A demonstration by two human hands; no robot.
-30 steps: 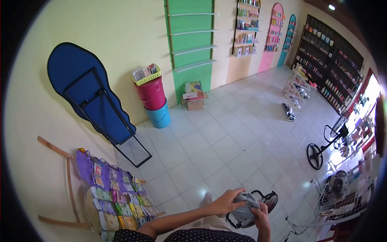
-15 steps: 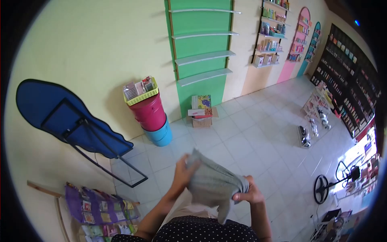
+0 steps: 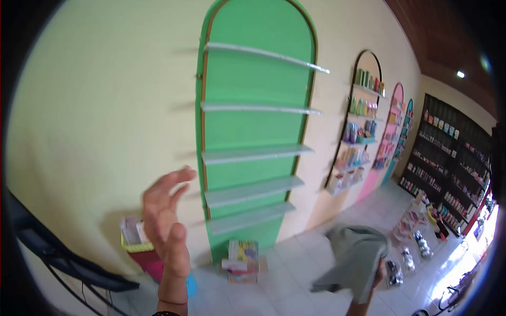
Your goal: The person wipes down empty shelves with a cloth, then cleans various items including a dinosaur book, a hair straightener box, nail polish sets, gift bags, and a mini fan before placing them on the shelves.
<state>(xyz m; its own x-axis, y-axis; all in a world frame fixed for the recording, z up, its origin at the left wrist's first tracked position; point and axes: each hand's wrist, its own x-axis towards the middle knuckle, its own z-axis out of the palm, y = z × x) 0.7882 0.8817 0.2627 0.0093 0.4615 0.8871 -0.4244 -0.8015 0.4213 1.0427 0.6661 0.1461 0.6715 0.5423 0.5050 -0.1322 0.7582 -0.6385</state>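
Observation:
A grey cloth (image 3: 353,258) hangs loosely from my right hand (image 3: 380,273), draped over the fingers and hiding most of them. Raised at the left, my left hand (image 3: 167,226) holds nothing, its fingers apart and slightly curved. Ahead of both hands is a green arched wall panel (image 3: 253,131) with several bare grey shelves (image 3: 253,154). The left hand appears just left of the panel's lower edge, in front of the cream wall.
A cardboard box (image 3: 244,275) with packages stands below the panel. At lower left are a yellow basket (image 3: 126,245) on a dark red bucket (image 3: 147,263) and a blue board (image 3: 63,258). Stocked shelves (image 3: 363,108) and a dark cabinet (image 3: 448,163) line the right.
My left hand has let go of the cloth and risen to the left. The cloth has moved right in my right hand. The view has tilted up towards the green panel.

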